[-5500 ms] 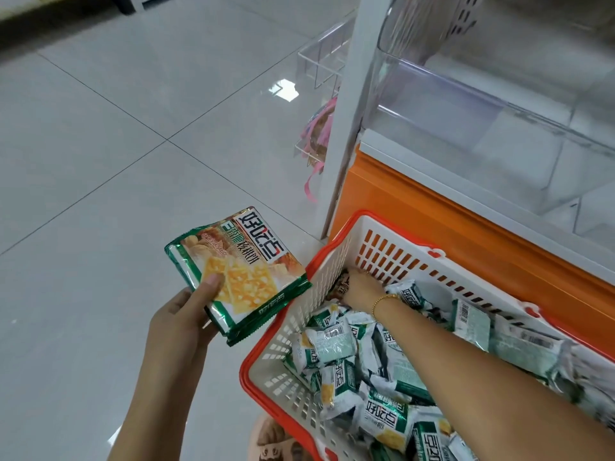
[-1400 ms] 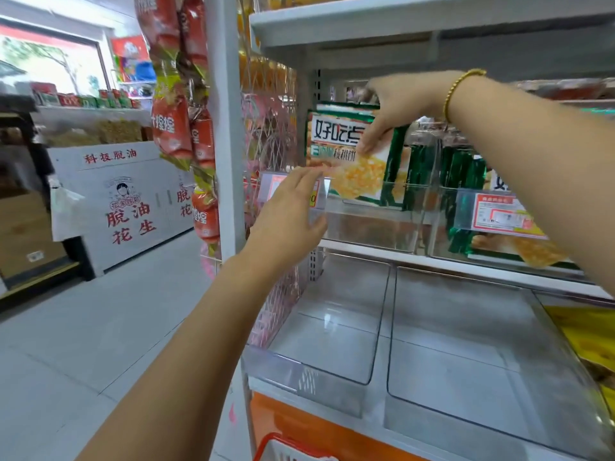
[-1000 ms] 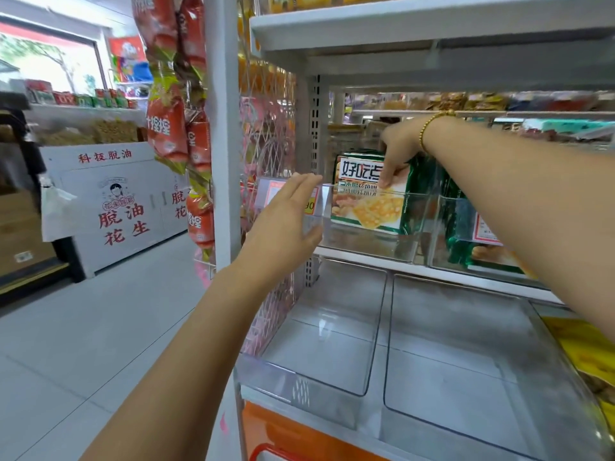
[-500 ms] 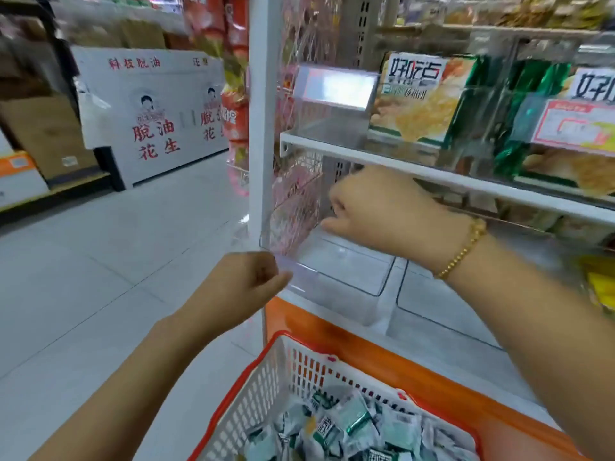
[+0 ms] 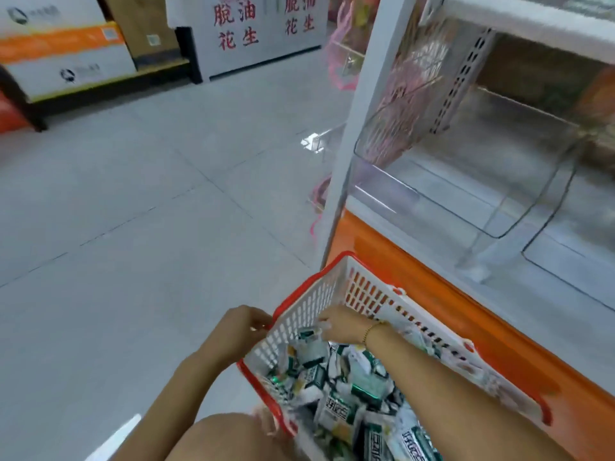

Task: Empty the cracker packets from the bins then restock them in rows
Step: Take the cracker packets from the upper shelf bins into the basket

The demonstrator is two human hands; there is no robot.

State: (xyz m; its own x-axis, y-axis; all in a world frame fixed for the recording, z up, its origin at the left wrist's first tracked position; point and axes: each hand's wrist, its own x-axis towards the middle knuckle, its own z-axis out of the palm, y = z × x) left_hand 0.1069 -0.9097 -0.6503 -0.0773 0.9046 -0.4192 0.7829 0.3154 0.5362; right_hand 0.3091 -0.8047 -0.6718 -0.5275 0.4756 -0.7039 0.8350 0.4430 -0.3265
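1. A grey tiled floor (image 5: 133,227) is being seen across the left and the middle of the view. It is running to the far wall.
2. At the far side, stacked cartons (image 5: 66,51) and a white panel (image 5: 259,24) with red characters are being seen; both are blurred.
3. On the right, a white shelf post (image 5: 362,111) is standing on an orange base (image 5: 432,294). Clear bins (image 5: 466,181) are being carried on the shelf behind the post, and no packets are being seen in them.
4. A basket (image 5: 301,296) with white mesh walls and a red rim is standing near, just beside the orange base. The cracker packets (image 5: 336,414) are being held in it, heaped loosely.
5. The left hand (image 5: 244,324) is being kept at the basket's left rim, outside the wall. Its fingers are curled onto the red edge, gripping it.
6. The right hand (image 5: 342,324), with a bracelet (image 5: 371,331) at the wrist, is being lowered inside the basket. Its fingertips are touching the top of the heap at the far left corner. Whether a packet is being gripped cannot be told because of blur.
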